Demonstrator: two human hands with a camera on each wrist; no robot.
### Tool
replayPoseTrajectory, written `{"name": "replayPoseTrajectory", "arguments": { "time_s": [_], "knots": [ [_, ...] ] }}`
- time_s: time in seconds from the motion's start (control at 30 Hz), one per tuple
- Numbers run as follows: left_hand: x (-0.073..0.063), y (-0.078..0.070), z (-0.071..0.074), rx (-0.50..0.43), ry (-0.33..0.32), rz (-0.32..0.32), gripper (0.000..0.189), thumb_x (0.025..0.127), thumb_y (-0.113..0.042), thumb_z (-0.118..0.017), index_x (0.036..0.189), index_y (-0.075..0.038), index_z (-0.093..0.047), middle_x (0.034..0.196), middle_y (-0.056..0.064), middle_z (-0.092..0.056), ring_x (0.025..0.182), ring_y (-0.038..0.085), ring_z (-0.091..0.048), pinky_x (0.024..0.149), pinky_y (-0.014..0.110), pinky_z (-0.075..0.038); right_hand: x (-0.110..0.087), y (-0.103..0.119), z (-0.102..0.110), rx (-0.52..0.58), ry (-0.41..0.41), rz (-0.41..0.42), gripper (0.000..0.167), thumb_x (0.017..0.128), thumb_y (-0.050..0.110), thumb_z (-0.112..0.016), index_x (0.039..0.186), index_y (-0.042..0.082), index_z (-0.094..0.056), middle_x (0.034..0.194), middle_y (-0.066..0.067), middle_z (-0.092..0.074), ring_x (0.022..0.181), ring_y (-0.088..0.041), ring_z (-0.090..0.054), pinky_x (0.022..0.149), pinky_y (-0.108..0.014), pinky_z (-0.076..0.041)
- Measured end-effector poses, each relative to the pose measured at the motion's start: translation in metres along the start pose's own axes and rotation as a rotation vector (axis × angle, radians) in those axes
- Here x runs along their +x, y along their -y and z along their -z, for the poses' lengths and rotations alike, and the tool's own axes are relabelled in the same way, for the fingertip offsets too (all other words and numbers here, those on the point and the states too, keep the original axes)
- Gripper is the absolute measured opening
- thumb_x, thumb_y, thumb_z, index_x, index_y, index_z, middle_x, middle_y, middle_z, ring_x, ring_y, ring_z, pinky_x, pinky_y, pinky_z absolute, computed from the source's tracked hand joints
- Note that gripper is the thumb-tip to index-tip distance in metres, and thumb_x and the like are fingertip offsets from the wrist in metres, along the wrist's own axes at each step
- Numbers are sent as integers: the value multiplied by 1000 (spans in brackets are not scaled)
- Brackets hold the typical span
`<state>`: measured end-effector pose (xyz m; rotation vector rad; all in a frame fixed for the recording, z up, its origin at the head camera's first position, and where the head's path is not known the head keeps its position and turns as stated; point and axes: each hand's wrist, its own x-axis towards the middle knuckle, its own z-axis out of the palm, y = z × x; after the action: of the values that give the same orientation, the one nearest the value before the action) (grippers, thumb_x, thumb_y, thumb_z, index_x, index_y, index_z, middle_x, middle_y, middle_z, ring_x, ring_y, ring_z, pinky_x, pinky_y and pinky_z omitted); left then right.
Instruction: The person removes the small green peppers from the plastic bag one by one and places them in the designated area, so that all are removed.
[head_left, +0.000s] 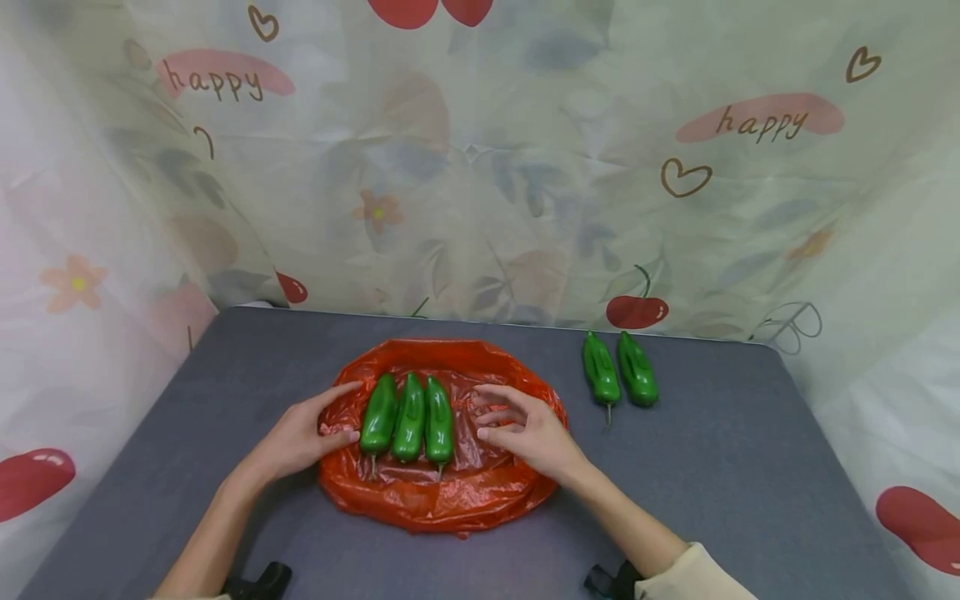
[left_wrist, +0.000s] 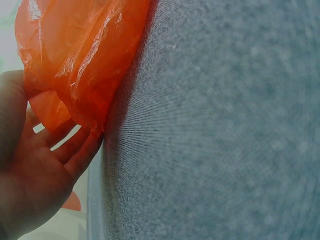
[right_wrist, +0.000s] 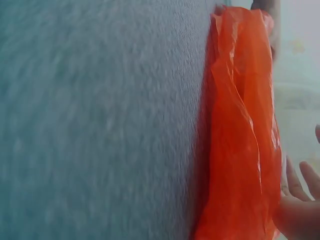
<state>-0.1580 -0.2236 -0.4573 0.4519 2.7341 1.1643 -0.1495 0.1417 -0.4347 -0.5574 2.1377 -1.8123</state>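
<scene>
A red plastic bag (head_left: 442,508), its edge rolled into a round rim, lies spread on the table. Three green peppers (head_left: 410,421) sit side by side inside it, left of its middle. My left hand (head_left: 303,433) is at the bag's left rim, fingers spread and thumb near the leftmost pepper (head_left: 379,417). In the left wrist view, the fingers of the left hand (left_wrist: 42,172) reach behind the bag's edge (left_wrist: 85,60). Over the bag's right part, my right hand (head_left: 532,433) has loosely bent fingers and holds nothing.
Two more green peppers, a left one (head_left: 602,371) and a right one (head_left: 637,371), lie on the grey table (head_left: 712,483) to the right of the bag. A patterned curtain (head_left: 480,208) hangs behind and around the table.
</scene>
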Motion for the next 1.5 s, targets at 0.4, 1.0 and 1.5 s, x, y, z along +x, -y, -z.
{"name": "replayPoseTrajectory", "arguments": {
  "time_s": [0.4, 1.0, 1.5],
  "knots": [
    [0, 1, -1, -5, 3, 3, 69, 89, -34, -76, 149, -17, -45, 136, 21, -55, 105, 26, -62, 85, 43, -53, 9, -7, -23, -112, -26, -10, 55, 90, 15, -75, 141, 11, -56, 136, -13, -59, 112, -30, -63, 84, -30, -54],
    [0, 1, 0, -11, 2, -5, 69, 89, -30, -76, 149, -15, -46, 136, 23, -54, 105, 27, -62, 84, 42, -54, 21, -12, -50, -298, -41, -82, 62, 86, 22, -79, 143, 15, -55, 131, -12, -61, 108, -25, -64, 82, -34, -54],
    [1, 1, 0, -6, 6, -7, 69, 89, -29, -76, 149, -15, -46, 136, 23, -54, 104, 27, -62, 83, 41, -53, 28, -16, -59, -490, -15, -75, 73, 84, 28, -81, 148, 17, -49, 143, -4, -55, 119, -18, -58, 96, -35, -48]
  ]
}}
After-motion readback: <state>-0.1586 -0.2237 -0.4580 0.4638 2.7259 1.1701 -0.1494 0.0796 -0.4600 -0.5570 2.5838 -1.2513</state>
